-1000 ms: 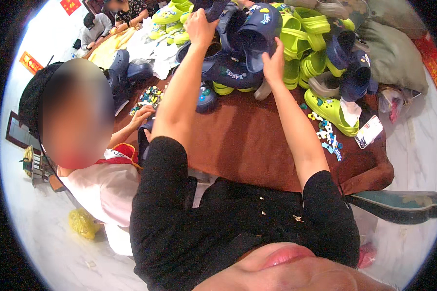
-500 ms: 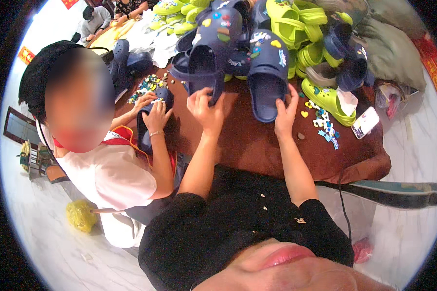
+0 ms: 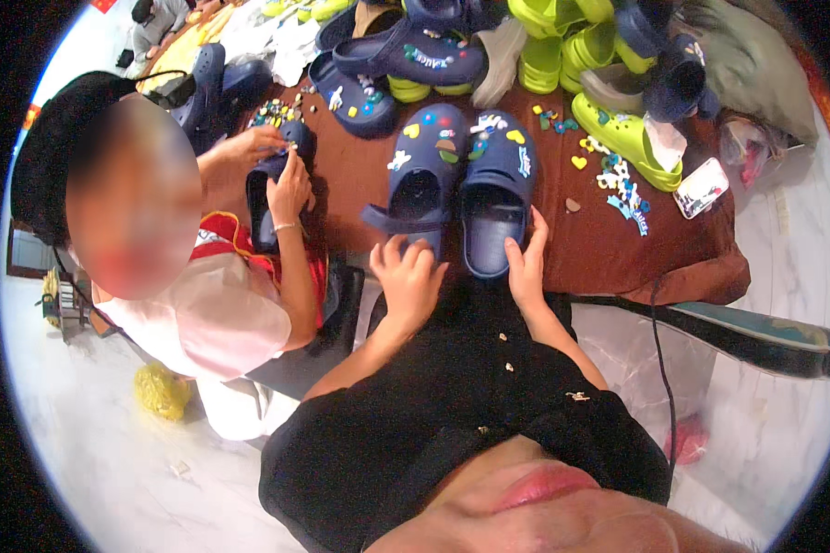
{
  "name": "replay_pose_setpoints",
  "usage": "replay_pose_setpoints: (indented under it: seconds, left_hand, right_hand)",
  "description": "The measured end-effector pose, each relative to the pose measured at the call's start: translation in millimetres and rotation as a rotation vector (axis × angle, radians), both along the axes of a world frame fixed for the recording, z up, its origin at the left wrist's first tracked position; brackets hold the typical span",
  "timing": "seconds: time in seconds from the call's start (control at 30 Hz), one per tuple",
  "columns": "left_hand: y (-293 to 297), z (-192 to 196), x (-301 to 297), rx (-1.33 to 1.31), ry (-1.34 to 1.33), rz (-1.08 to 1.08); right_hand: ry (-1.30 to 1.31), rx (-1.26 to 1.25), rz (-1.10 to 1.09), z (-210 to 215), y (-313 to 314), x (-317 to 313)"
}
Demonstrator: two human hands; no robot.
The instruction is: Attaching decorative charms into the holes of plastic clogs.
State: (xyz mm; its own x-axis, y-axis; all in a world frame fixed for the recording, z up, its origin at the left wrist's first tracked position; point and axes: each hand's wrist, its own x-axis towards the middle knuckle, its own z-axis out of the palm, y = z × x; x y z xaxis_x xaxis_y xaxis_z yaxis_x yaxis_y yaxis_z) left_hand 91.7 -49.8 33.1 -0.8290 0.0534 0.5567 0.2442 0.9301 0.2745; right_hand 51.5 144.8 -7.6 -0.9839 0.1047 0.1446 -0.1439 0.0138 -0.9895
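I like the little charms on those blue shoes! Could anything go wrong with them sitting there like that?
Maybe. The pair of navy clogs sits near the table's front edge, heels by the left hand and right hand; a nudge could tip them off. Loose charms lie scattered beside them and might get swept to the floor. The phone near the corner could slide off too.

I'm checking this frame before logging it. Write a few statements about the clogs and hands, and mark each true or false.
1. Two navy clogs sit side by side on the brown table. True.
2. The left hand lifts a clog high in the air. False: it rests at the left clog's heel.
3. The right hand touches the right clog's heel. True.
4. The clogs are plain. False: coloured charms dot their tops.
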Motion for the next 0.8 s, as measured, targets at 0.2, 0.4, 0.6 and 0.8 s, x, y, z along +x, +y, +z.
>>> replay_pose_setpoints:
  seconds: [0.2, 0.4, 0.6, 0.8]
  left_hand:
    - [-4.4, 3.0, -12.8, -0.06, -0.22, -0.174]
    - [-4.8, 5.7, -47.2, -0.012, -0.262, -0.143]
    - [-8.1, -3.2, -72.5, -0.076, -0.293, -0.149]
    - [-12.6, 4.7, -81.0, -0.065, -0.347, -0.209]
  right_hand:
    - [0.084, 0.532, -0.1, -2.0, 8.9, -9.3]
    - [0.029, 0.45, -0.084, 8.6, 19.5, -37.6]
    - [0.031, 0.511, -0.056, 12.6, 13.4, -43.4]
    - [0.047, 0.512, -0.037, 15.3, 15.9, -40.7]
